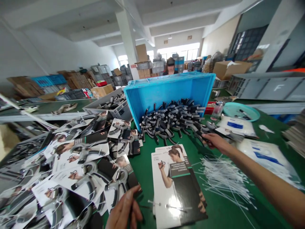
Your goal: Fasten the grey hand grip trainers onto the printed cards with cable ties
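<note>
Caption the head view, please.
Right hand at grips spilling from a blue crate; left hand beside stacked printed cards.

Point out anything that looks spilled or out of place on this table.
The blue plastic crate lies on its side, as if tipped, and curved grey-and-black hand grips spill from it onto the green tabletop. White plastic cable ties lie in an untidy heap at right. Both may be deliberate.

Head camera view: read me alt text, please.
A person's right hand is at a pile of grey hand grips spilling from a blue crate onto a green table; the left hand is between carded grips and printed cards.
</note>
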`<state>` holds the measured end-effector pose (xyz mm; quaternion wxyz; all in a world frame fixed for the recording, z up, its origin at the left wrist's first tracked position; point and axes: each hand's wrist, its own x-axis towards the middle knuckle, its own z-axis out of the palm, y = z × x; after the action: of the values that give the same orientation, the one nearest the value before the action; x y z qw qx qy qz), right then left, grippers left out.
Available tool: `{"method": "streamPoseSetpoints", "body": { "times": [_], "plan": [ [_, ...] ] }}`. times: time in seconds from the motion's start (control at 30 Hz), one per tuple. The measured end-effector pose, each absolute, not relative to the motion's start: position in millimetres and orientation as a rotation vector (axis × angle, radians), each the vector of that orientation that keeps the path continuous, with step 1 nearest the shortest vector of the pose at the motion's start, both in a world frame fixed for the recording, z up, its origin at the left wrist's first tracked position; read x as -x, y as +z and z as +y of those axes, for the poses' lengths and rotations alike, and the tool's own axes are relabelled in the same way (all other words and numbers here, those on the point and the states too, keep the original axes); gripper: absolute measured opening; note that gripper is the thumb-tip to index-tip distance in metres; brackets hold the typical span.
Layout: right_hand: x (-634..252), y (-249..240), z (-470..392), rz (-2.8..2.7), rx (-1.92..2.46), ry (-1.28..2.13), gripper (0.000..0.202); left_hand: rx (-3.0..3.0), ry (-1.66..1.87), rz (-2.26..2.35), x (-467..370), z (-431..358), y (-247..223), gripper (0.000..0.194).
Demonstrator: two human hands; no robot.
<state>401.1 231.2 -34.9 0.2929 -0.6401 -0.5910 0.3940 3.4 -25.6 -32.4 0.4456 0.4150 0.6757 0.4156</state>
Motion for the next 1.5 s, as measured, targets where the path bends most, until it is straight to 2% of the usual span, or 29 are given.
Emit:
{"method": "streamPoseSetpoints", "body": {
  "times": [0.07,0.17,0.27,0.37,0.47,0.53,0.6,0.63,0.73,0.8,0.87,1.03,1.17,1.37,1.5],
  "plan": [
    [-399.7,-9.8,185.3,-1.507,1.525,1.186,0.047,-1.074,1.09,1.674,6.6,-18.7,-22.4,0.06],
    [-371.3,25.6,113.1,-1.09,1.022,1.637,0.033,-1.24,1.106,1.599,3.4,-4.7,-3.1,0.049],
    [-324.9,45.2,62.4,-0.914,0.77,1.929,0.031,-1.572,1.202,1.485,-14.3,13.6,15.7,0.05],
    [-286.4,45.4,41.5,-0.857,0.65,2.173,0.028,-1.828,1.224,1.372,-26.0,32.9,21.7,0.061],
    [-271.3,36.0,37.5,-0.864,0.666,2.276,0.028,-1.846,1.217,1.333,-24.2,44.3,12.0,0.04],
    [-274.6,30.1,37.8,-0.972,0.777,2.275,0.037,-1.863,1.195,1.329,-20.4,44.0,2.7,0.031],
    [-285.4,26.5,39.3,-1.287,0.988,2.176,0.047,-1.932,1.134,1.328,-18.2,38.8,-4.0,0.031],
    [-292.6,25.5,40.4,-1.506,1.124,2.003,0.049,-1.979,1.085,1.325,-18.0,35.4,-5.7,0.03],
    [-313.4,24.9,43.7,-1.959,1.478,1.048,0.04,-2.079,0.925,1.312,-18.9,28.6,-4.7,0.026],
    [-319.7,25.3,42.5,-2.041,1.491,0.636,0.028,-2.095,0.911,1.33,-20.4,31.0,-0.8,0.025],
    [-315.7,25.8,37.4,-2.184,1.352,0.622,0.016,-2.103,0.968,1.374,-23.4,40.1,3.8,0.027],
    [-278.2,19.9,30.8,-2.347,1.026,0.66,0.01,-2.126,0.954,1.34,-42.6,70.1,13.1,0.023],
    [-263.4,7.3,46.6,-2.199,1.01,0.685,0.01,-2.076,0.952,1.178,-57.8,69.0,14.1,0.007],
    [-263.3,0.7,62.4,-1.979,0.995,0.882,0.014,-2.046,1.092,1.28,-65.1,49.0,0.7,0.006],
    [-262.8,1.1,62.1,-1.944,1.064,0.862,0.019,-2.02,1.161,1.261,-66.7,48.8,-3.9,0.004]
  ]
}}
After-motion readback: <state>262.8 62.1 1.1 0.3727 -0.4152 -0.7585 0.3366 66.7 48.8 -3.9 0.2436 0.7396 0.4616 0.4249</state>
